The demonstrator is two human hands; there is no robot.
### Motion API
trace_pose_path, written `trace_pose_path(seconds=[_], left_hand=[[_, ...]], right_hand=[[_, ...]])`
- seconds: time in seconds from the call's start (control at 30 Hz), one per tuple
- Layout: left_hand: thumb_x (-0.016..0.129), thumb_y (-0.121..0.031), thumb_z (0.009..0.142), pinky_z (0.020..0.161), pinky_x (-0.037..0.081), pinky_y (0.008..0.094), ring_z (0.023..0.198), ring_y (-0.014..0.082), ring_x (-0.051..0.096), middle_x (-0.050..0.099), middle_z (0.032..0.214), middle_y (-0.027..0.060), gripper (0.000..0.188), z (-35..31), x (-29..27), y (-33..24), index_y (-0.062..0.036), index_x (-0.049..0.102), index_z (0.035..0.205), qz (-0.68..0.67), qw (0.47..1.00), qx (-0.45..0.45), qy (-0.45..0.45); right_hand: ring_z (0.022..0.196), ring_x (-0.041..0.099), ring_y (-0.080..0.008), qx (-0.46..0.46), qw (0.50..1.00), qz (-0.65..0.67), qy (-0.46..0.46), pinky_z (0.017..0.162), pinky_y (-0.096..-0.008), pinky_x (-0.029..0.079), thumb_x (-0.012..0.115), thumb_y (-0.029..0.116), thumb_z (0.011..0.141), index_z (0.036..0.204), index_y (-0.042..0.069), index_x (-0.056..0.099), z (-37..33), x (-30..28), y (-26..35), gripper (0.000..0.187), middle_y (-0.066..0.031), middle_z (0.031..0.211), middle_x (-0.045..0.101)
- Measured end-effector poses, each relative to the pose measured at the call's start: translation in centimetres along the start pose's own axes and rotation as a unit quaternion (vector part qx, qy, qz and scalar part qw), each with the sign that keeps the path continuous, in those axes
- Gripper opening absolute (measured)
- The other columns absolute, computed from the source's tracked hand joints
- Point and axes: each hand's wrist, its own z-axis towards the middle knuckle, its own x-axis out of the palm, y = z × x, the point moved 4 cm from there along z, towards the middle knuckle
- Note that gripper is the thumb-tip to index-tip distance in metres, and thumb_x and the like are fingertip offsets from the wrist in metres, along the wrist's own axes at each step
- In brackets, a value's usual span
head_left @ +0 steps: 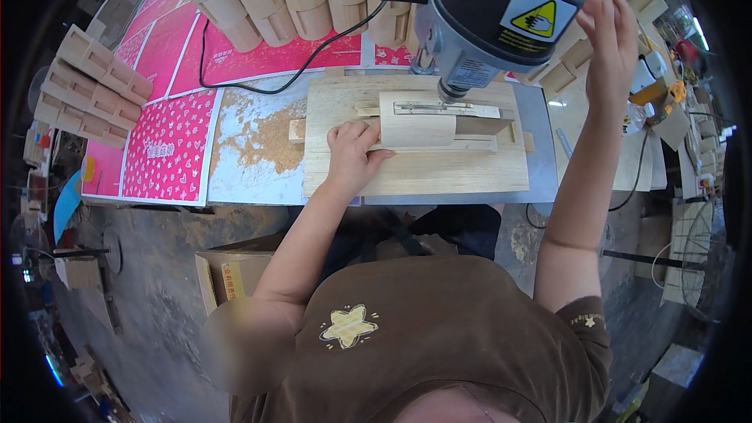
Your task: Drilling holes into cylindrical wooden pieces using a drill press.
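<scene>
My left hand [356, 158] is closed on the left end of a pale wooden block [419, 131] with a rounded face. The block sits in a wooden jig [486, 176] on a flat board under a drill press [501, 16]. The chuck [453, 92] hangs just over the block's far side, close to a slotted metal strip [439, 109]; whether the bit touches is too small to tell. Raised at the right side of the drill head, my right hand [612, 51] has bent fingers. The machine's housing partly hides them, and what they grip does not show.
Several stacks of grooved wooden blocks [266, 0] stand at the back, with more stacked at the left [94, 86]. A black cable [298, 78] crosses pink printed sheets [168, 141]. Sawdust [270, 139] lies left of the jig. Below the table is a cardboard box [227, 278].
</scene>
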Motion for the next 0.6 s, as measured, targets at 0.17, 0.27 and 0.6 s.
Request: trace_pose_path(seconds=[0.17,0.27,0.6], left_hand=[[0.075,-0.022,0.064,0.082,0.029,0.0380,0.085,0.0214,0.049,0.051,0.082,0.0016,0.048,-0.3,-0.2,0.2,-0.0130,0.061,0.109,0.003,1.000,0.000,-0.009],[0.077,-0.020,0.063,0.082,0.029,0.0380,0.085,0.0208,0.050,0.051,0.082,0.0014,0.058,-0.1,0.3,0.1,-0.0135,0.058,0.117,-0.008,1.000,0.000,0.008],[0.075,-0.021,0.066,0.077,0.030,0.0358,0.078,0.0204,0.048,0.050,0.076,0.0015,0.047,0.0,-0.2,0.2,-0.0121,0.062,0.111,-0.023,1.000,-0.008,0.007]], right_hand=[[0.084,0.060,-0.0161,0.028,0.994,-0.019,0.105,0.075,-0.0270,0.046,0.054,0.023,0.092,0.101,-0.003,0.063,1.4,5.1,1.7,0.029,-0.0090,0.090,0.066],[0.072,0.053,-0.0094,-0.068,0.947,-0.287,0.129,0.064,-0.0210,0.040,0.047,0.023,0.096,0.098,-0.002,0.062,0.6,1.7,3.4,0.029,-0.0056,0.080,0.059],[0.058,0.053,-0.0185,0.017,0.983,-0.169,0.069,0.055,-0.0273,0.039,0.053,0.006,0.088,0.096,-0.001,0.066,-14.9,1.8,1.5,0.017,-0.0088,0.063,0.054]])
